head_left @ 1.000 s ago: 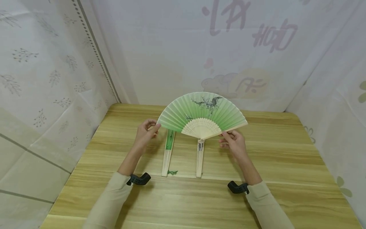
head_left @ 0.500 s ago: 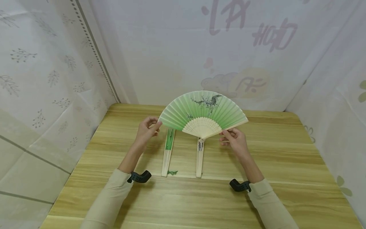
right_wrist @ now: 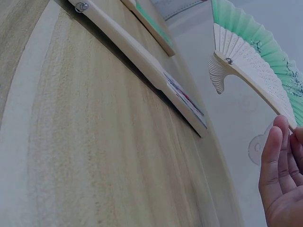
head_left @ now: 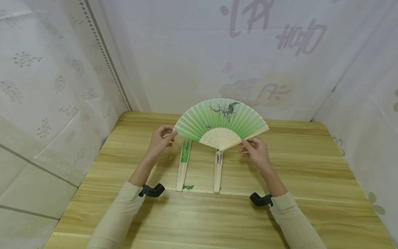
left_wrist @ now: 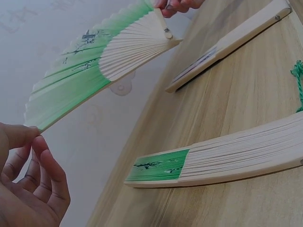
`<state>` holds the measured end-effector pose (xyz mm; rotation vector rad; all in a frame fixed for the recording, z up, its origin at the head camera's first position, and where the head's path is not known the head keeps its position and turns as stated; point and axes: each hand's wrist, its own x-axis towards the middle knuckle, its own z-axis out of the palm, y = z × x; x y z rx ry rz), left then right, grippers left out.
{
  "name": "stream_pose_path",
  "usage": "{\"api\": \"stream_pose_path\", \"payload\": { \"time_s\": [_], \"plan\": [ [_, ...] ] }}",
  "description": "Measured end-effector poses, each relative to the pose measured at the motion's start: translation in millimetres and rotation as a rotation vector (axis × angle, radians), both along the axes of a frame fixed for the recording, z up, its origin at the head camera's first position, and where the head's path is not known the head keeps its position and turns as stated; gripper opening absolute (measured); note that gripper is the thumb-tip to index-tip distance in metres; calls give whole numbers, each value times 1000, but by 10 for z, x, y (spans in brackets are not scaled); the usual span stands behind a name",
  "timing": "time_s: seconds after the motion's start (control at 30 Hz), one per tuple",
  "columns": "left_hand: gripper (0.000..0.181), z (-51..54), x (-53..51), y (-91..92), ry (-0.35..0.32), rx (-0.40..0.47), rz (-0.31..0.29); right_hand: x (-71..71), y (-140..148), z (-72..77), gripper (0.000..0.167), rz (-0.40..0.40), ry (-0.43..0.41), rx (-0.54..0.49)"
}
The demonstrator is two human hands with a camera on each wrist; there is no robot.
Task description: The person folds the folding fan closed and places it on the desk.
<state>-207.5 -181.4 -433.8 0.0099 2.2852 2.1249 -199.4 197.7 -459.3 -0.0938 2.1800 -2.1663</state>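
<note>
A green and white folding fan [head_left: 222, 119] with a dark branch print is spread wide above the table, its pale slatted ribs meeting at a pivot. My left hand [head_left: 161, 141] pinches its left outer corner between thumb and fingertip; the left wrist view shows this pinch [left_wrist: 35, 175] closely. On the other side, my right hand [head_left: 256, 151] pinches the right guard stick between thumb and fingers. Below lie two folded fans: a green one [head_left: 184, 166] with a green tassel, nearer my left hand, and a pale one [head_left: 218, 173] beneath the spread fan's pivot.
The wooden table [head_left: 199, 218] has rounded far corners. Printed white cloth [head_left: 186, 52] hangs behind it and at both sides. A black wrist camera [head_left: 152, 190] sits on the left wrist and another camera [head_left: 260, 199] on the right.
The spread fan's left corner has shifted slightly right and up with my left hand, so the fan is a little narrower. Both hands keep their pinch. The folded fans stay in place.
</note>
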Motion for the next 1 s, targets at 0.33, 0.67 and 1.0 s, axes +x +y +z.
{"api": "stream_pose_path", "payload": {
  "time_s": [0.33, 0.67, 1.0],
  "plan": [
    [29, 57, -38, 5, 8, -28, -1, -39, -23, 34, 38, -2, -2, 20],
    [28, 66, -55, 15, 15, -26, -2, -51, -59, 51, 36, -1, 11, 48],
    [30, 43, -82, 20, 23, -30, -20, -63, -96, 72, 33, 0, 11, 68]
  ]
}}
